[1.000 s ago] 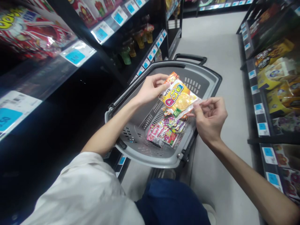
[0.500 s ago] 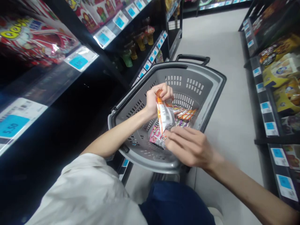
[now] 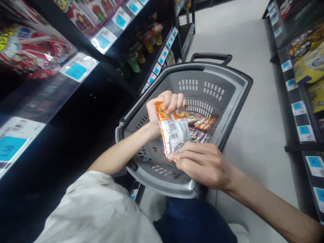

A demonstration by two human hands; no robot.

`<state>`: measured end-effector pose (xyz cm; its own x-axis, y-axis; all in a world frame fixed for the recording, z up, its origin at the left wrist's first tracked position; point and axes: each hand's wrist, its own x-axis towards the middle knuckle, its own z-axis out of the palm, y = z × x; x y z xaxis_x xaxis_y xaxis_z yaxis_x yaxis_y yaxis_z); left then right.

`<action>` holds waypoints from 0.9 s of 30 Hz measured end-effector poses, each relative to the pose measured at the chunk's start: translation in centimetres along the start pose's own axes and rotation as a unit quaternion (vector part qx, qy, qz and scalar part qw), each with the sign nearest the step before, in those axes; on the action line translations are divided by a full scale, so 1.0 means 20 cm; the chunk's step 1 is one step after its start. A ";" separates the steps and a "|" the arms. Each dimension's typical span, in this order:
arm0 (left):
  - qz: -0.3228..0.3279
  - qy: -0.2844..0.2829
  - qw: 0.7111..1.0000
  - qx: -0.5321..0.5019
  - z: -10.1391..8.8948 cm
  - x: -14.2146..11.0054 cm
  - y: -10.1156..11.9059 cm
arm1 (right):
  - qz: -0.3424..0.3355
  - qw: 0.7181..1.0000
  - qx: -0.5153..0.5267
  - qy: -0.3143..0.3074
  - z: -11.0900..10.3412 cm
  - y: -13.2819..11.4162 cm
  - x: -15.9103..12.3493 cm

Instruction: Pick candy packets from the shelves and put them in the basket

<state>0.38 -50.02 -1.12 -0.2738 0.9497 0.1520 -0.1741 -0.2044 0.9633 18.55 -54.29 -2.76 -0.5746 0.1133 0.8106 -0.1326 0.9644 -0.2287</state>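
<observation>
An orange and white snack packet is held over the grey shopping basket, its printed back and barcode facing me. My left hand is closed on its upper edge, fingers curled over the top. With its fingertips, my right hand pinches the lower right corner. Behind the packet, inside the basket, lie several colourful packets with orange and purple printing; the held packet and my right hand hide part of them.
On the left, dark shelves carry red candy bags and price tags. Small cups of green and amber stand on a lower shelf. Yellow snack bags fill the right shelf. A grey floor runs between.
The packet has turned and spread flatter, so its back and barcode now face me more fully. My left hand has shifted slightly left. A pink packet in the basket is now mostly covered.
</observation>
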 end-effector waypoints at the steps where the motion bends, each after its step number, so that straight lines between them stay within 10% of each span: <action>1: 0.000 0.001 1.000 0.006 0.00 0.00 0.00 | -0.004 1.000 -0.002 -0.006 0.00 0.00 0.00; 11: 0.010 0.008 1.000 0.014 0.00 -0.03 0.02 | -0.064 0.997 -0.045 -0.003 0.02 -0.03 0.00; 27: 0.042 0.009 0.998 -0.053 -0.01 -0.03 0.02 | 0.027 0.998 -0.031 -0.049 0.02 -0.01 -0.01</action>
<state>0.34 -50.65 -0.80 -0.3092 0.9236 0.2264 -0.2494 -0.3085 0.9179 18.38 -54.55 -3.00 -0.6556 0.1451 0.7411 -0.0510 0.9706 -0.2352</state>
